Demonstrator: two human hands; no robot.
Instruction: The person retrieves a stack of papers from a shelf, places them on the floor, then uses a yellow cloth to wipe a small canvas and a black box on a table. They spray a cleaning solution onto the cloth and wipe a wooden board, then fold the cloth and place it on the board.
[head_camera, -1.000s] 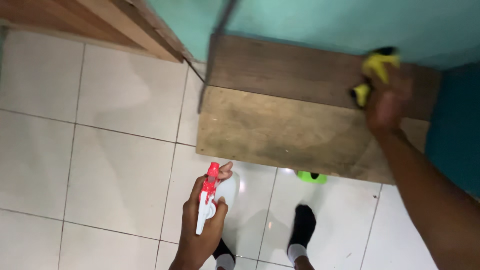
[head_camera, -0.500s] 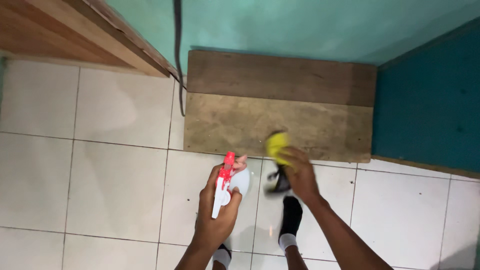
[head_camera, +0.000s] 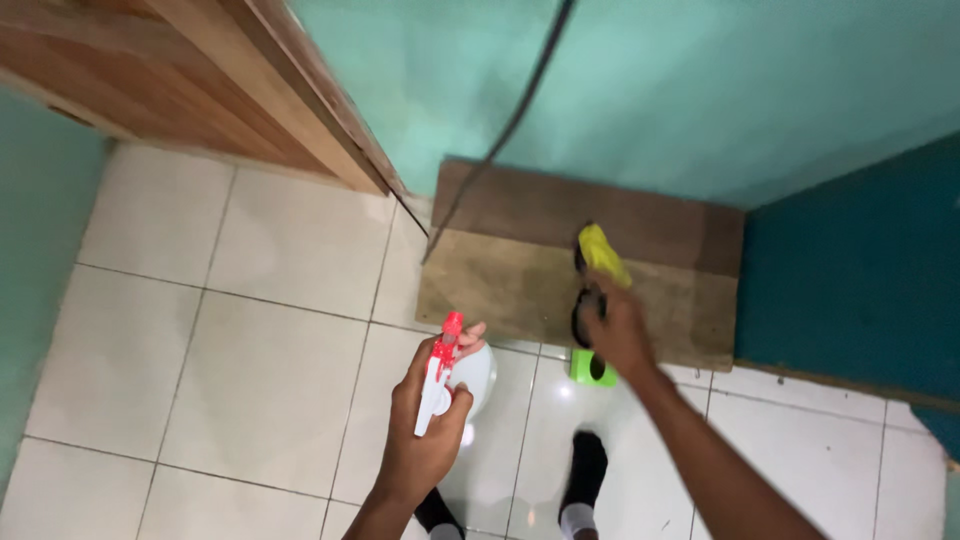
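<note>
The right hand (head_camera: 612, 335) is closed around a yellow cloth (head_camera: 601, 252) with a dark part bunched below it, and presses it onto the low wooden surface (head_camera: 500, 290) that stands against the green wall (head_camera: 650, 90). The cloth sits about the middle of the top, at the line where the darker back plank meets the paler front one. The left hand (head_camera: 425, 440) is wrapped round a spray bottle (head_camera: 450, 375) held over the tiled floor (head_camera: 230, 350), just in front of the wood and not touching it.

As a judgement, the wiping looks under way rather than finished — the front plank is blotchy and uneven in tone, and whether that is wet, dirt or the grain itself cannot be told. The stretch to the right of the cloth and the back plank look no different from the rest, so most of the top probably remains to be gone over.

The bottle stands roughly upright in the grip, its long axis running from the white body near the wrist up to the red head — the nozzle points forward towards the wood. The cloth is drawn out lengthways, from the hand towards the wall.

A small green thing (head_camera: 592, 368) lies on the floor at the front edge, and a dark cable (head_camera: 510, 125) runs down the wall to the top's left end.
</note>
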